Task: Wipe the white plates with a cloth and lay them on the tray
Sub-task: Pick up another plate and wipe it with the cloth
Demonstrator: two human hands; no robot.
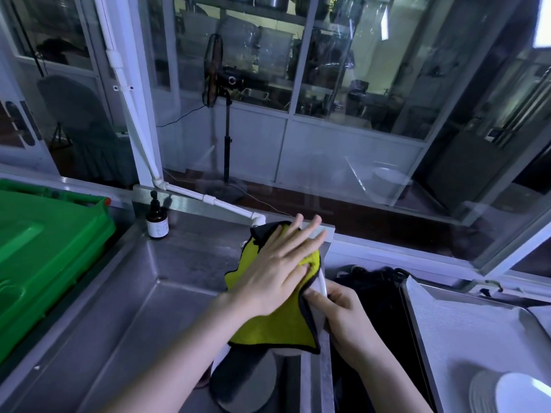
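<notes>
A white plate (322, 289) is held above the steel sink, almost wholly hidden under a yellow cloth (278, 321) with a black edge. My left hand (278, 263) lies flat on the cloth with straight fingers, pressing it against the plate. My right hand (347, 315) grips the plate's right rim, thumb on the front. A grey metal tray (465, 329) lies at the right. White plates (518, 393) sit at its near right corner.
The steel sink basin (143, 308) fills the lower left, with a round metal lid or pan (244, 380) inside it. A brown pump bottle (157, 219) stands on the sink's back ledge. A green plastic bin (44, 248) is at the left. Glass windows run behind.
</notes>
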